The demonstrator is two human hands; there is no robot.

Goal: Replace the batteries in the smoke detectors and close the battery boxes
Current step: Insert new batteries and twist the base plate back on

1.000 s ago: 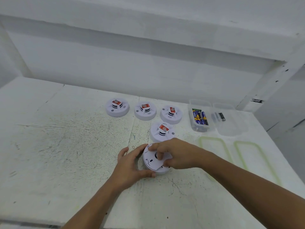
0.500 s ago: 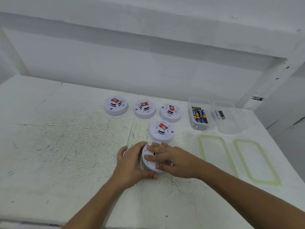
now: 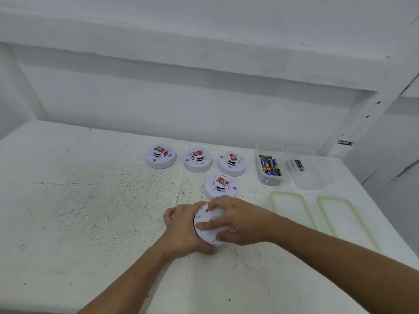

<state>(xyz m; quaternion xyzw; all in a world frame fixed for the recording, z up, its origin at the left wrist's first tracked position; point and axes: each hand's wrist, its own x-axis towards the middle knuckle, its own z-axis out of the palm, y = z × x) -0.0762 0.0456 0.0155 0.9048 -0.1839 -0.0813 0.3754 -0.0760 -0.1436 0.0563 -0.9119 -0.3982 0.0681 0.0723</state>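
White detectors [image 3: 221, 186]: five; one gripped, left hand [image 3: 183, 230], right hand [image 3: 240, 220]; boxes [image 3: 274, 181] two.

Legible text: none.
- Red labels [image 3: 160, 150], four, one atop each upright smoke detector [image 3: 197, 164], centre of frame: pale round emblem, lettering too small to read.
- Blue-and-yellow batteries [image 3: 269, 166] in clear box [image 3: 264, 181], centre right: casing print unreadable.
- Black battery [image 3: 299, 165], further right: markings not made out.
- Upturned detector [image 3: 207, 225], lower centre: back too blurred to read.
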